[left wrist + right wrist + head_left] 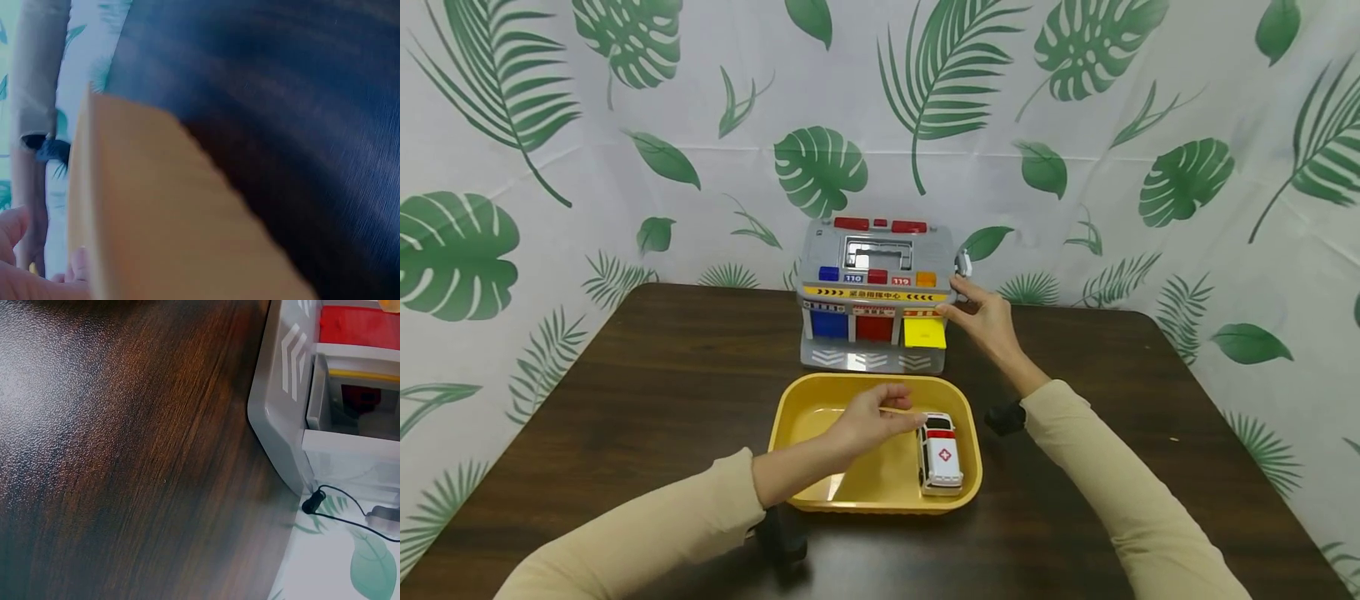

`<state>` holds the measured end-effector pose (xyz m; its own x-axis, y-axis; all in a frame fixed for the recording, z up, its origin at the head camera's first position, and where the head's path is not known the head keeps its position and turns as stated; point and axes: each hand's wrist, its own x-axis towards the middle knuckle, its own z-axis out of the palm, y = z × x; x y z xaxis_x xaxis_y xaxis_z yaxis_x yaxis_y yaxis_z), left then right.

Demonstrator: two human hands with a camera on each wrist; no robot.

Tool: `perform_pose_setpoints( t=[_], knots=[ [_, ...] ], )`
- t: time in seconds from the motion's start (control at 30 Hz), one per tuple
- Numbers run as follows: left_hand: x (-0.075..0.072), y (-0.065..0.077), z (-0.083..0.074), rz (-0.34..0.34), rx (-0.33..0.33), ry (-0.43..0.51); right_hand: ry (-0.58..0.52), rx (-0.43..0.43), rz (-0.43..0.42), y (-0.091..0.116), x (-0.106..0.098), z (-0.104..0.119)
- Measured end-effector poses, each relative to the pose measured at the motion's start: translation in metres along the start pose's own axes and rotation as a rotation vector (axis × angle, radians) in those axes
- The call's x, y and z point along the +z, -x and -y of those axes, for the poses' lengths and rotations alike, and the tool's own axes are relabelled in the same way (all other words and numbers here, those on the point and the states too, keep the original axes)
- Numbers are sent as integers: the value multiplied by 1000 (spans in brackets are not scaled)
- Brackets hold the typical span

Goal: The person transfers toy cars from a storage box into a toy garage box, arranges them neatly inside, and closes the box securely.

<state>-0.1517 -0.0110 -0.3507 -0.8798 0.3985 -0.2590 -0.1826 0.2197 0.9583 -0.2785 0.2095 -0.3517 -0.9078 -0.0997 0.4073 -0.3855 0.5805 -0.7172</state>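
Observation:
A grey toy rescue station (880,287) stands at the back of the table, with blue and red doors and a yellow flap (925,333) lifted outward at the right bay. My right hand (988,321) pinches the station's right roof corner between thumb and finger. The right wrist view shows the open bay (362,406) but not the hand. In front sits a yellow tray (820,502) with a white toy ambulance (943,458) at its right side. My left hand (868,421) hovers over the tray, fingers loosely bent and holding nothing, thumb near the ambulance's front.
A grey piece (963,263) is at the station's right side; a black cord (344,517) shows there in the right wrist view. The dark wooden table (700,375) meets a leaf-print cloth (715,167) behind. The tray's wall (156,206) fills much of the left wrist view.

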Motion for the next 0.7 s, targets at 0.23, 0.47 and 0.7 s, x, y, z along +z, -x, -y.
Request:
perform_pose_setpoints(
  t=[0.23, 0.47, 0.7],
  knots=[
    [17, 6, 9, 12, -97, -21, 18, -4, -5, 1, 1, -2],
    [26, 6, 9, 43, -164, -81, 11, 4, 5, 1, 0, -2],
    [35, 3, 17, 19, -141, -208, 17, -6, -1, 2, 1, -2]
  ],
)
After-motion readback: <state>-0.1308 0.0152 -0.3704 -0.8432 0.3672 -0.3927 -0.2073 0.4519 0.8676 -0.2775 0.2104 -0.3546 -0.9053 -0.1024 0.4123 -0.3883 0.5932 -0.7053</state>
